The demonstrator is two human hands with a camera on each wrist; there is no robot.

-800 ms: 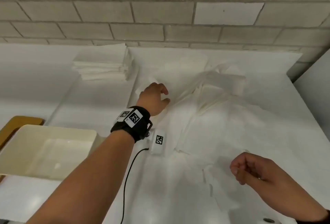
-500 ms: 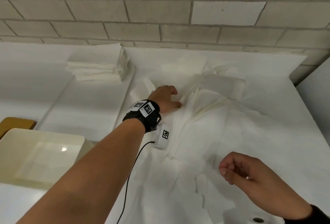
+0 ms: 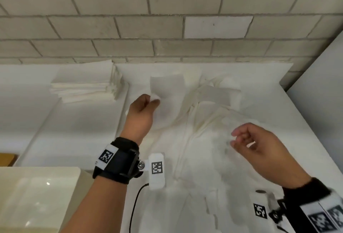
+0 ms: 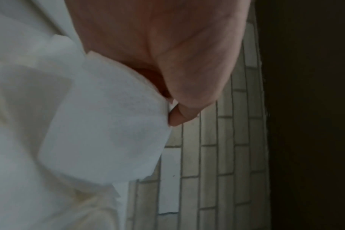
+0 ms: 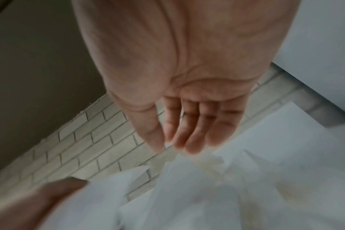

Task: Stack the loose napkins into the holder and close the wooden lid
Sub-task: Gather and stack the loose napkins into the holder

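My left hand (image 3: 148,103) pinches a corner of a white napkin (image 3: 167,88) and holds it up above the pile; in the left wrist view the napkin (image 4: 108,124) hangs from thumb and fingers (image 4: 177,118). A heap of loose white napkins (image 3: 213,117) covers the white table. My right hand (image 3: 241,140) hovers over the heap with loosely bent fingers (image 5: 187,140), holding nothing. The cream napkin holder (image 3: 37,186) sits open at the lower left. A sliver of the wooden lid (image 3: 6,158) shows behind it.
A neat stack of folded napkins (image 3: 87,86) lies at the back left. A brick wall (image 3: 167,19) rises right behind the table (image 3: 55,130). A grey panel (image 3: 319,84) stands at the right. A black cable (image 3: 133,205) trails from my left wrist band.
My left hand has lifted away from the heap with one napkin pinched in it. My right hand rose and moved forward over the heap, and its fingers have loosened.
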